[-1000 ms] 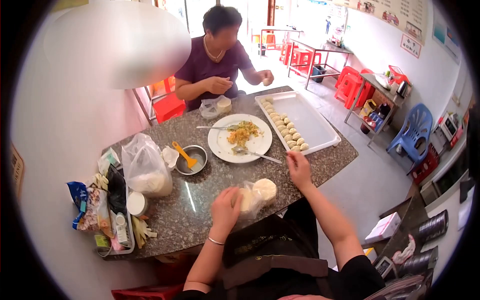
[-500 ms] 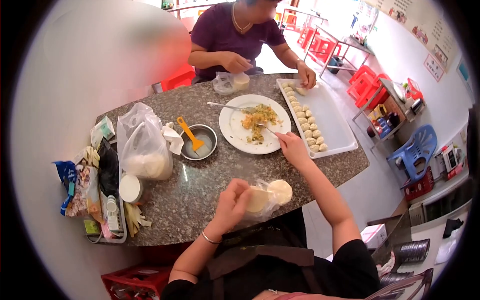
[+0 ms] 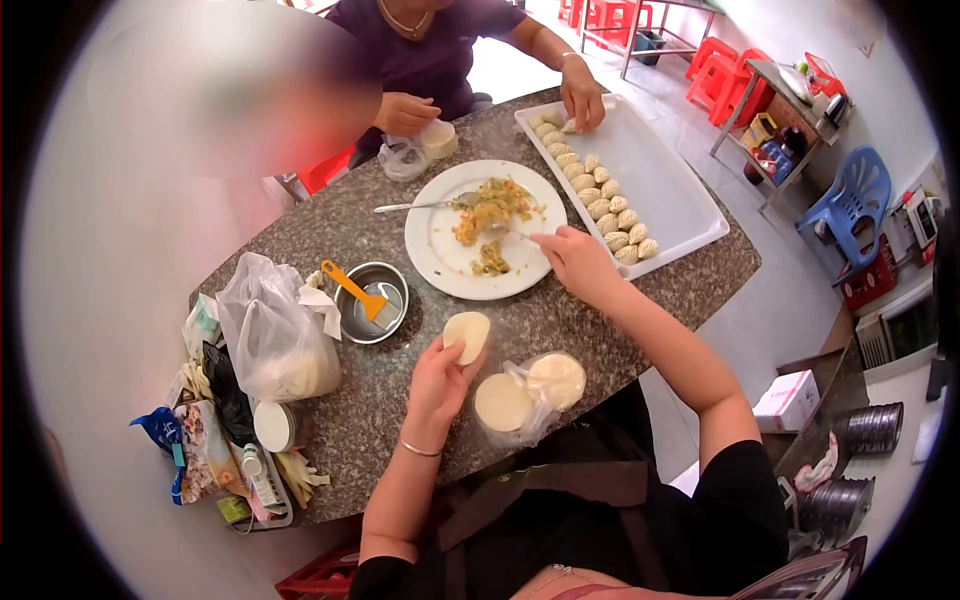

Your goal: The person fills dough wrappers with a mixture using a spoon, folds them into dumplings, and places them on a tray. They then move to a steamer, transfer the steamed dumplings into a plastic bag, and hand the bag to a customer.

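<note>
My left hand (image 3: 440, 382) holds up a thin round dough wrapper (image 3: 467, 338) between thumb and fingers. Just right of it, two stacks of round wrappers (image 3: 504, 402) lie in a clear plastic bag near the table's front edge. My right hand (image 3: 580, 262) grips the handle of a utensil (image 3: 518, 234), its far end in the chopped filling (image 3: 492, 212) on a white plate (image 3: 430, 262). Another spoon handle (image 3: 405, 207) rests over the plate's left rim. A white tray (image 3: 690, 232) at the right holds several pleated dumplings (image 3: 598, 208).
A person (image 3: 440, 60) across the table reaches into the tray; wrappers (image 3: 438, 140) are beside their other hand. On the left are a metal bowl (image 3: 372, 335) with an orange-handled scraper (image 3: 352, 290), a plastic bag (image 3: 275, 330), a lidded jar (image 3: 273, 426) and packets (image 3: 205, 450).
My left hand has lifted a wrapper off the bagged stack and moved up toward the plate. My right hand stays at the plate with the utensil. The camera view has shifted.
</note>
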Demonstrator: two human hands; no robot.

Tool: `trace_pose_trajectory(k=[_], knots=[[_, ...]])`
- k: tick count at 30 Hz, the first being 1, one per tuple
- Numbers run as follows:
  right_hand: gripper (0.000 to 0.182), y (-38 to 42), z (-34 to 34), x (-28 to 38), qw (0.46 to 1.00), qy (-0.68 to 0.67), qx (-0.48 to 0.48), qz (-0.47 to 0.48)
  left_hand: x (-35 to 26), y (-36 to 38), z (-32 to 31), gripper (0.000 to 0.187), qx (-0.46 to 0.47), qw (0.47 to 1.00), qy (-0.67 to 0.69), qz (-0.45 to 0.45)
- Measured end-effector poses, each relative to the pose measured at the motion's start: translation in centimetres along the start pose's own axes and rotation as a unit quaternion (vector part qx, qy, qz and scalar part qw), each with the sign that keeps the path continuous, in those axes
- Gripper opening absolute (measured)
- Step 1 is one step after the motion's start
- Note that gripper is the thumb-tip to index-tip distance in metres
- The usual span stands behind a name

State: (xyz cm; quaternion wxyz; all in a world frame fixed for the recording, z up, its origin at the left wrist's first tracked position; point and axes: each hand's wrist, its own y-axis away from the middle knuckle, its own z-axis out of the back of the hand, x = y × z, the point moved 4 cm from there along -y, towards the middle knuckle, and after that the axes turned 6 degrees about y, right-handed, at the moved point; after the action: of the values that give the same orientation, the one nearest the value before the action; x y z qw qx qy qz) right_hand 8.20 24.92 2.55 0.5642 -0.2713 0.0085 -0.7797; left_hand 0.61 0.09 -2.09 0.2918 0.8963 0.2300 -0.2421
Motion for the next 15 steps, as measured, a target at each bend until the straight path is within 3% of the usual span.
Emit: trace_pose_trajectory(k=[3, 5, 13, 15], knots=[[0.022, 0.0, -0.3, -0.5, 1.0, -0.002, -0.018, -0.023, 0.4, -1.4, -1.3, 0.034, 0.042, 0.999, -0.014, 0.013], [0.024, 1.6, -1.2, -0.5, 1.0, 0.002, 0.013, -0.024, 1.0, -1.9, -1.9, 0.04, 0.076, 0.991, 0.091, 0.064], [0.024, 6.1, -0.4, 2.4, 0.992, -0.122, -0.012, 0.003, 0.5, -3.1, -5.1, 0.045, 0.086, 0.978, 0.189, 0.032], [0.025, 7.0, -0.1, 3.0, 0.995, -0.093, 0.041, -0.003, 0.1, -3.2, -4.5, 0.044, 0.093, 0.976, 0.195, 0.024]])
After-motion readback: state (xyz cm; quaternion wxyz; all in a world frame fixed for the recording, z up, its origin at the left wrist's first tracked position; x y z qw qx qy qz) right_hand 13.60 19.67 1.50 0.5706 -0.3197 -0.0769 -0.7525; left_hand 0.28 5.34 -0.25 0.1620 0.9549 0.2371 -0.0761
